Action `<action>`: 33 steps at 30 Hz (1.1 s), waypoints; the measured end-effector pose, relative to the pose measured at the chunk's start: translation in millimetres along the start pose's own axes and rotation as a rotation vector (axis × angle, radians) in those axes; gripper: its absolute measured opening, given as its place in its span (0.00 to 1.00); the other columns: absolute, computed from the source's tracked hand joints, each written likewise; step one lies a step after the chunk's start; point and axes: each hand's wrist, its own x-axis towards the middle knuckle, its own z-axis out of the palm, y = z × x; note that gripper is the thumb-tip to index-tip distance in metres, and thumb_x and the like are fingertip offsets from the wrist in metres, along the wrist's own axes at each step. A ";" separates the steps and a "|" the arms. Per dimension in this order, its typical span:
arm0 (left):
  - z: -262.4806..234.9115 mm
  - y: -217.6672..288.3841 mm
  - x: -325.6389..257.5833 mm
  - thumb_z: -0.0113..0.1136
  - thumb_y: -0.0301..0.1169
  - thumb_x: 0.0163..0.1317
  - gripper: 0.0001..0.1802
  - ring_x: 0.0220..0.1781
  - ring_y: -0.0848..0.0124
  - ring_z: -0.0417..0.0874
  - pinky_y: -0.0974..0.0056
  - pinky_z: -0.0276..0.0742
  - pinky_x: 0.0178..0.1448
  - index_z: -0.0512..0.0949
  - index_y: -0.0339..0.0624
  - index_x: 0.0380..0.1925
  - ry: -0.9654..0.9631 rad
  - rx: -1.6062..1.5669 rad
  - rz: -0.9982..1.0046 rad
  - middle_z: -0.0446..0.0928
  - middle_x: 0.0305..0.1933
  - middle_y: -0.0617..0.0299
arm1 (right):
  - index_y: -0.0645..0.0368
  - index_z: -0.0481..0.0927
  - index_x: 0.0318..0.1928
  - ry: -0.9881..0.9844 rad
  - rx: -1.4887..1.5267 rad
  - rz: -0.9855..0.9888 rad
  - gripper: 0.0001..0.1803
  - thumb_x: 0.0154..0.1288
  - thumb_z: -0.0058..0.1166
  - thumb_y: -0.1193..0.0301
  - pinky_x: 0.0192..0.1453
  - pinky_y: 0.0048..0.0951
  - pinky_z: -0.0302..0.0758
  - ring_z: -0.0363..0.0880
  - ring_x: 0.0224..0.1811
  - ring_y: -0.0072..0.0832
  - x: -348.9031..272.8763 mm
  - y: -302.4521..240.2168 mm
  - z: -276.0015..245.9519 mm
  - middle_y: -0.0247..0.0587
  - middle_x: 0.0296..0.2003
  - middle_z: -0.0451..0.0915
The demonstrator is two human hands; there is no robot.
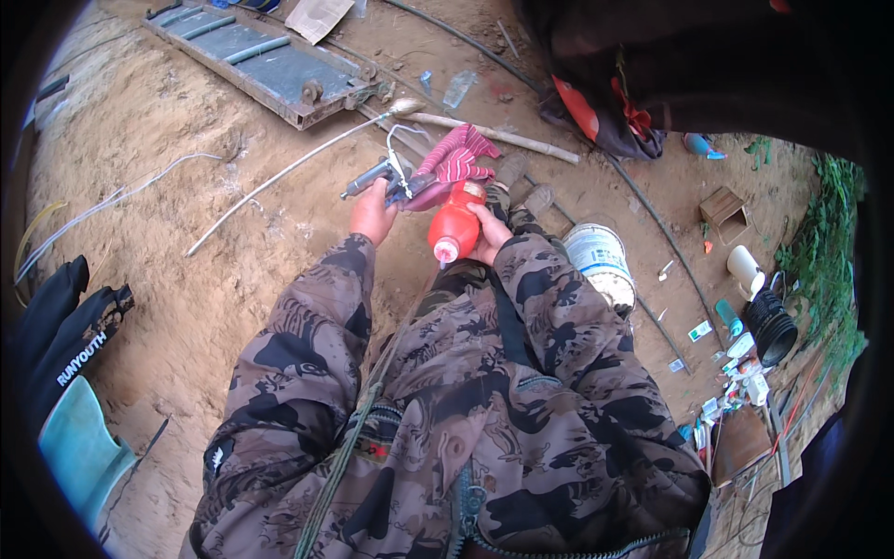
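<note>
My right hand (489, 233) is wrapped round a red plastic bottle (453, 228), tilted so its pale cap end (447, 250) points toward me. To its left, my left hand (372, 216) is closed on a grey cylindrical tool (366, 178) whose kind I cannot make out. A thin white cord or tube (398, 163) loops by that tool. Just beyond both hands lies a pink striped cloth (459, 158), partly behind the bottle. A greenish cord (340, 456) runs down over my camouflage jacket.
A white bucket (601, 261) stands right of my arm. A metal-framed panel (256, 61) and a long pole (289, 168) lie on the dirt. Dark hoses (666, 233), a small wooden box (724, 214) and a black container (771, 326) are at right. Someone's dark clothing (698, 56) fills the upper right.
</note>
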 end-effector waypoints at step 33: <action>-151.7 121.9 -49.9 0.64 0.26 0.58 0.25 0.48 0.76 0.77 0.67 0.74 0.54 0.71 0.35 0.57 -0.597 -0.879 -0.336 0.77 0.49 0.63 | 0.60 0.70 0.63 0.301 -0.403 -0.044 0.39 0.64 0.55 0.42 0.64 0.40 0.72 0.77 0.58 0.38 38.2 -16.8 -72.7 0.52 0.57 0.76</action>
